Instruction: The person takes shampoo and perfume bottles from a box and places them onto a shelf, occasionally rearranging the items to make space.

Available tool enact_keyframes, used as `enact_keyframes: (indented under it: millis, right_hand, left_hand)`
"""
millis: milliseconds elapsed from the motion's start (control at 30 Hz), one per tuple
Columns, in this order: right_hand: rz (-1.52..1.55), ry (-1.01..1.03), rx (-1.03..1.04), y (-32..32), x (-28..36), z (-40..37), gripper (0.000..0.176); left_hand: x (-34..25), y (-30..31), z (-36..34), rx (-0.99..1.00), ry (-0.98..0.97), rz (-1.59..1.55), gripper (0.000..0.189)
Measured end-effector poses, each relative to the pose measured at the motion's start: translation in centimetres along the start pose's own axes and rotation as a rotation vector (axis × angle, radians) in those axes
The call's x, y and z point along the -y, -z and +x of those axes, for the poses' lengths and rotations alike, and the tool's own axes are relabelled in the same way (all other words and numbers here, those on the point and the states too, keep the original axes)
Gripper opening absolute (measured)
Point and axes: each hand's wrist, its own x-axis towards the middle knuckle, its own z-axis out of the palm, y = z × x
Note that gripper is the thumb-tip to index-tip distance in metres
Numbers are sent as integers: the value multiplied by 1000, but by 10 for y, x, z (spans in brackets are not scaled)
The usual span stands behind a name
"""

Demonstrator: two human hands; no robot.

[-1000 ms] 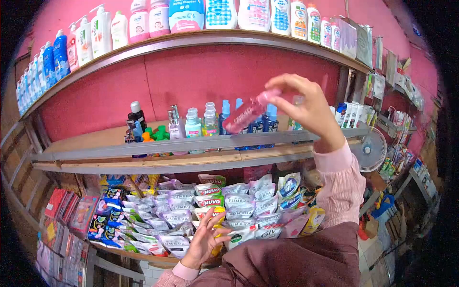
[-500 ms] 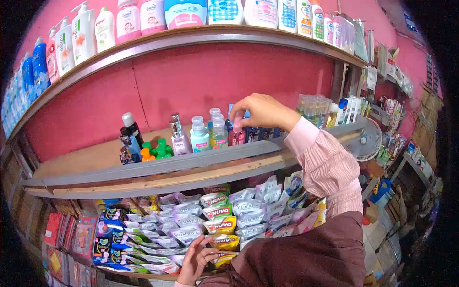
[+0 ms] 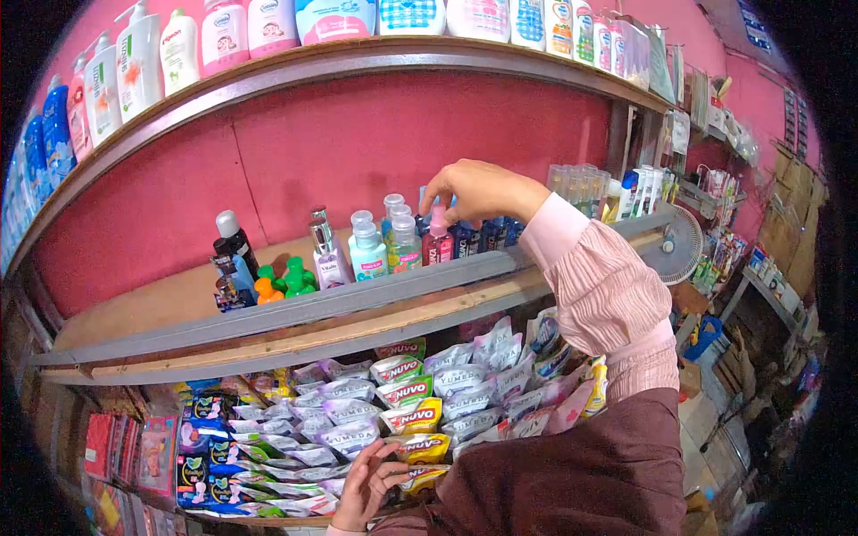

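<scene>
My right hand (image 3: 487,191) reaches over the middle shelf, thumb and fingers closed on the pink cap of a small red-pink bottle (image 3: 437,247). The bottle is upright among others on the shelf. Directly left of it stand clear-capped bottles (image 3: 405,246) and a mint-green bottle (image 3: 368,256). Dark blue bottles (image 3: 492,235) sit on its right, partly behind my hand. Low in the view, my left hand (image 3: 365,485) has loosely bent, parted fingers and holds nothing. It is in front of the yellow and brown Nuvo pouches (image 3: 420,448).
A grey metal rail (image 3: 357,288) runs along the middle shelf's front. Overhead, the upper shelf (image 3: 357,55) carries lotion bottles. Small green bottles (image 3: 295,277) stand toward the left. Silver Yumeda pouches (image 3: 350,435) fill the lower shelf. A fan (image 3: 677,246) is at the right.
The view has shifted slightly, so the shelves appear a little higher and further left. My right hand still pinches the pink cap, and more of the bottle below it shows. My left hand has barely moved.
</scene>
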Motion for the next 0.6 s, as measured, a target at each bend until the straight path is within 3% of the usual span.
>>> enact_keyframes:
  millis: [167,300,433,500,600]
  right_hand:
    - [98,27,-12,4,-3,-7,35]
    - [-13,213,-433,9,10,-38,34]
    - [139,289,-843,-19,33,-93,24]
    - [193,284,-938,-50,38,-126,21]
    - [336,230,-848,-113,45,-175,21]
  left_hand:
    - [1,4,0,62,23,-28,51]
    - [10,6,5,77,78,-70,51]
    - [21,-1,17,140,203,-41,51]
    - [27,-5,23,173,251,-20,53]
    - [47,-8,32,240,341,15,53]
